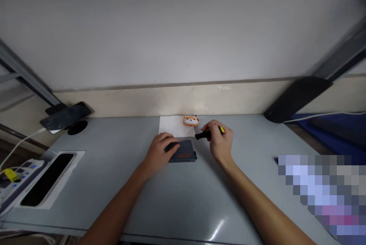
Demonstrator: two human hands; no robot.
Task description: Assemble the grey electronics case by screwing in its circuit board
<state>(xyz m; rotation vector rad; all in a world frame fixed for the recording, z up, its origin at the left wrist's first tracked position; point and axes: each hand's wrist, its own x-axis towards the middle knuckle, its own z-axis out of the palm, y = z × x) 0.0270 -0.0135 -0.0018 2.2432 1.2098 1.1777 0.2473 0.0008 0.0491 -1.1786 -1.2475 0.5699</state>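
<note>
At left, one phone (68, 116) leans on a stand (77, 127), presumably for easy viewing; another phone (48, 180) lies flat. Our left hand (158, 152) closes its fingers around a dark piece (170, 146), apparently steadying it over the grey box (187, 148) mid-surface (177, 199). Our right hand's (220, 141) fingers grip the screwdriver (203, 135), seemingly for aim. We count two phones, one stand, one piece, one box, one screwdriver.

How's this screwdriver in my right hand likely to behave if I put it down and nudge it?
The screwdriver in your right hand should stay stiff: its thin shaft looks straight and metallic. It's probably handle-heavy, the handle being much thicker. On the glossy desk it might roll or slide, though your grip hides part of the handle's shape.
</note>
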